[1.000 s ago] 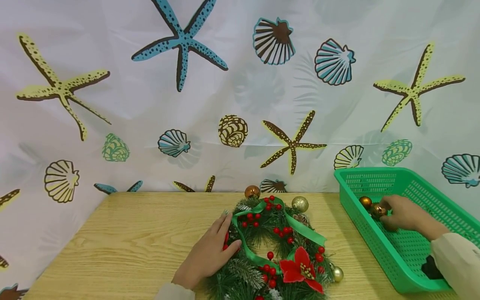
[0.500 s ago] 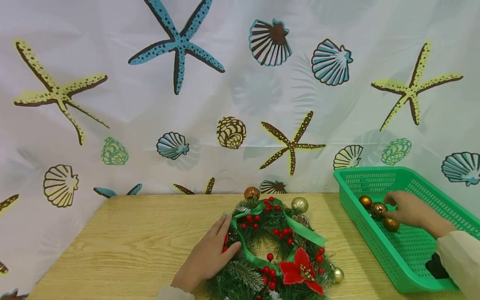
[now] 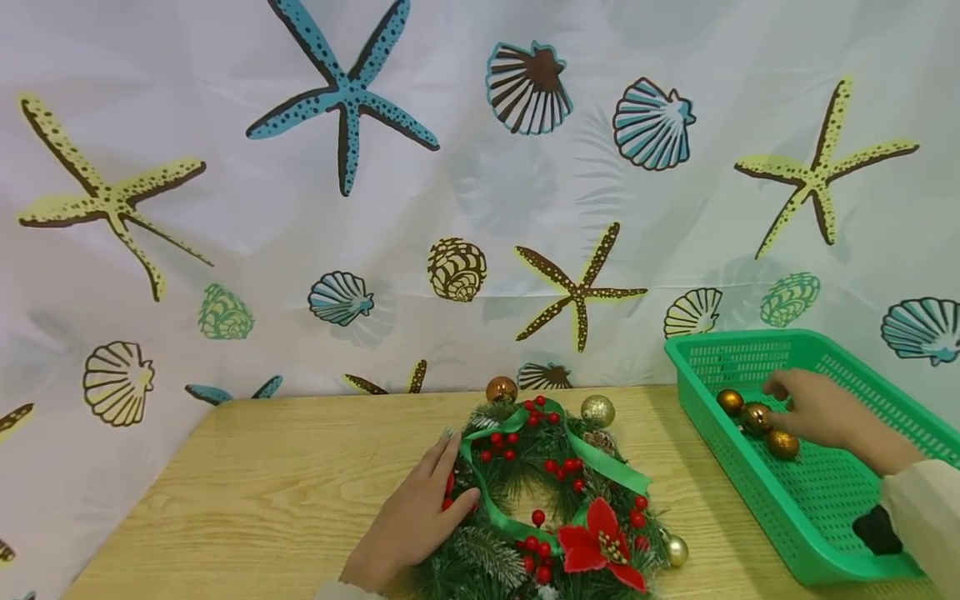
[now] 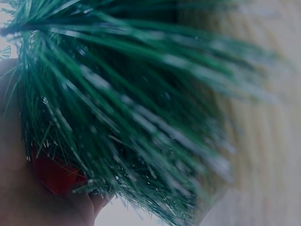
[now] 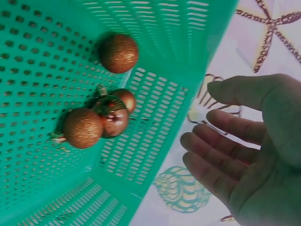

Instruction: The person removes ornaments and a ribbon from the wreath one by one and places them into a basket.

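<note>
Wreath (image 3: 480, 554): positioned on the near part of the wood-grain table (image 3: 285, 483), right of centre, lying flat. Fitted parts: green ribbon (image 3: 611, 462), red berries (image 3: 564, 467), red poinsettia (image 3: 602, 546) at the near right, and pine cone (image 3: 598, 442) at the far right. A copper bauble (image 3: 502, 389) and a gold bauble (image 3: 597, 411) stand at its far edge; a small gold bauble (image 3: 677, 551) sits at its right edge.

Left hand (image 3: 420, 508): rests on the left side of the wreath, fingers extended, thumb spread toward the center; not clenched.

Right hand (image 3: 817, 408): released, fingers loosely bent, holding nothing. It is located over the green basket (image 3: 750, 492), near the loose baubles (image 5: 82, 128). The right wrist view shows four: three grouped together, one apart, with both glittered and smooth finishes.

Basket: perforated, placed right of the wreath with a strip of table between. Its raised left wall stands between wreath and loose baubles. A black object (image 3: 877, 531), partly covered by the right sleeve (image 3: 926, 508), shows at the near end; its type cannot be determined.

Background: white cloth (image 3: 412, 200) behind the table, printed with starfish (image 3: 348, 96) and seashells (image 3: 655, 125).
</note>
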Demonstrator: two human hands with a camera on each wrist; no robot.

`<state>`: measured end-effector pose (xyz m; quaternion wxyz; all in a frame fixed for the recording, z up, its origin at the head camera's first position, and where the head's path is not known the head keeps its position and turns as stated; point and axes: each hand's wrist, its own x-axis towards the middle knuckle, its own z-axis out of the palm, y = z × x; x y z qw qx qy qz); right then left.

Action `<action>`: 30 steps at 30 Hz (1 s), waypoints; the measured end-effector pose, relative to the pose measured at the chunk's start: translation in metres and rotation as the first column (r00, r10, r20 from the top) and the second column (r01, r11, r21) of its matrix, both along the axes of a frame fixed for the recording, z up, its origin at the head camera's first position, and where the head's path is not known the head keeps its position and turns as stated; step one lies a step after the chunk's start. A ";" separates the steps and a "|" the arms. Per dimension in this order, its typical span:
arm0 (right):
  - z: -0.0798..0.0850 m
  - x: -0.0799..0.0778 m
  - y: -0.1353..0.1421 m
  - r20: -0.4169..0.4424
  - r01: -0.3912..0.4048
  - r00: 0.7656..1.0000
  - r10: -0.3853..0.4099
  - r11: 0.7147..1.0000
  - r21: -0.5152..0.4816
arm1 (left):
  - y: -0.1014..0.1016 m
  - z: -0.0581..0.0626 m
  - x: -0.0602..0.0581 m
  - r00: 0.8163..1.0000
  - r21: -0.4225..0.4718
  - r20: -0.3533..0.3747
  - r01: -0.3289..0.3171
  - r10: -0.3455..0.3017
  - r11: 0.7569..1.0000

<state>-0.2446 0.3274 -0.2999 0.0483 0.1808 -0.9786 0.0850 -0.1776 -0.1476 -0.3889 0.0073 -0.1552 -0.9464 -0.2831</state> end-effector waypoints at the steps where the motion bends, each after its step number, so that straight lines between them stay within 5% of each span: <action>1: 0.002 0.001 -0.002 -0.007 -0.006 1.000 0.006 1.000 0.000 | 0.000 0.000 0.000 1.000 -0.001 0.001 -0.003 0.003 1.000; 15: 0.025 0.019 -0.030 -0.004 -0.054 0.999 0.054 0.998 -0.031 | 0.001 -0.002 0.002 1.000 0.002 0.000 -0.011 0.011 1.000; 30: 0.023 0.046 -0.058 -0.071 -0.158 0.986 0.154 0.986 -0.056 | 0.001 -0.001 -0.002 1.000 0.000 0.016 -0.004 0.004 1.000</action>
